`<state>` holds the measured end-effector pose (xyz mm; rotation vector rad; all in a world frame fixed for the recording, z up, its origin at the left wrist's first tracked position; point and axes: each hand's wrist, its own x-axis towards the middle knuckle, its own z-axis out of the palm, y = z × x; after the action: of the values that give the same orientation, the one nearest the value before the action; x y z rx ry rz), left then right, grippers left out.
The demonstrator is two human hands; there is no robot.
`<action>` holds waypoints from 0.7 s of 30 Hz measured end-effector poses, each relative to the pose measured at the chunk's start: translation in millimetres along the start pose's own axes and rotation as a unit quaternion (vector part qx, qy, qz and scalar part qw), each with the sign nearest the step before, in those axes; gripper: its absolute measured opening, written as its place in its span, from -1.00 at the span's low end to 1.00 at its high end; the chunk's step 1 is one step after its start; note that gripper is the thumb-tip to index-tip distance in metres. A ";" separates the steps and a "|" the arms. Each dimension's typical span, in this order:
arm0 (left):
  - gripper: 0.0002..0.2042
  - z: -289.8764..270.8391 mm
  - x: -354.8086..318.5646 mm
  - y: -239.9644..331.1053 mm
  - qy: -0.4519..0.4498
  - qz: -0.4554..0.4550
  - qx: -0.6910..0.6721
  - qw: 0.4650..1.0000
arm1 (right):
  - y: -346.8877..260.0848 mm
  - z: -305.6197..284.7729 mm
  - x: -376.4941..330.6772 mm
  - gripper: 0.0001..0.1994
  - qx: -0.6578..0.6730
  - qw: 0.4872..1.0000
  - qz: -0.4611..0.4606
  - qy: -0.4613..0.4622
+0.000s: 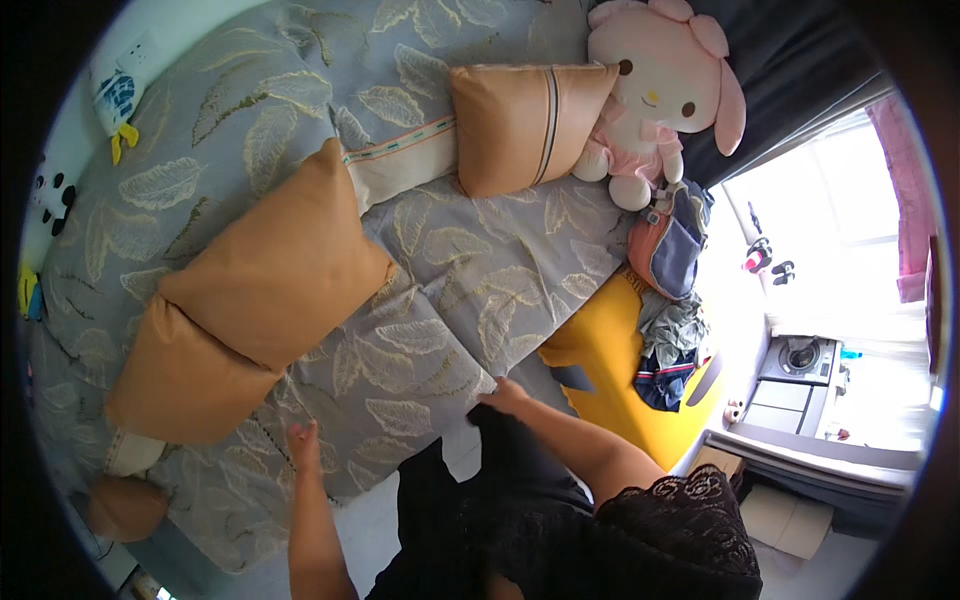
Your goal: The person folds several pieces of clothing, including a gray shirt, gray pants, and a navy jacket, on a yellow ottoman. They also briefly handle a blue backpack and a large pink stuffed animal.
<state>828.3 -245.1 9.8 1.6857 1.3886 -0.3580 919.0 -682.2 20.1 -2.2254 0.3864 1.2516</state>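
Observation:
A grey cover [425,250] with a pale leaf pattern spreads over the wide padded seat or bed in front of me. My right hand [507,397] is closed at its near edge, pinching the fabric where a fold line runs away from me. Over the cover's near left part is my left hand [303,446], fingers curled and thumb up; what they hold, if anything, is hidden. Beyond it lie two tan cushions, a larger one [280,260] and a smaller one [185,375], overlapping. Another tan cushion [510,130] with a dark stripe rests farther back.
A large pink plush toy [655,90] sits at the far right, beside a blue and orange bag [668,240]. Crumpled clothes [668,340] lie on a yellow mat [590,350]. A washing machine [798,362] stands by the bright window. Near left is a brown rounded object [127,507].

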 end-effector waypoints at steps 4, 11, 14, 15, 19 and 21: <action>-0.45 62.5 -34.4 -23.4 -0.075 0.078 0.055 0.993 | 60.2 -36.0 58.4 -0.20 0.003 0.997 -0.006 0.079; -0.30 264.0 -100.2 61.3 -0.196 0.404 0.336 0.828 | -13.5 -125.3 160.3 -0.34 -0.128 0.939 -0.164 0.276; -0.23 363.9 -123.3 123.2 -0.185 0.419 0.446 0.769 | -22.1 -151.2 184.9 -0.36 -0.308 0.872 -0.332 0.187; -0.20 391.3 -128.5 138.8 -0.174 0.406 0.484 0.755 | -7.9 -169.5 195.1 -0.36 -0.348 0.841 -0.393 0.128; -0.15 454.3 -115.9 147.6 -0.196 0.327 0.508 0.772 | 141.6 -306.6 269.2 -0.37 -0.217 0.950 -0.131 0.181; -0.14 459.7 -116.9 143.7 -0.202 0.326 0.503 0.775 | 171.0 -351.2 248.5 -0.29 -0.290 0.924 0.056 0.244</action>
<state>1058.6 -669.9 -100.4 2.5833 0.1413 -1.0980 1207.8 -1023.0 -101.5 -3.0778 0.3613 0.9231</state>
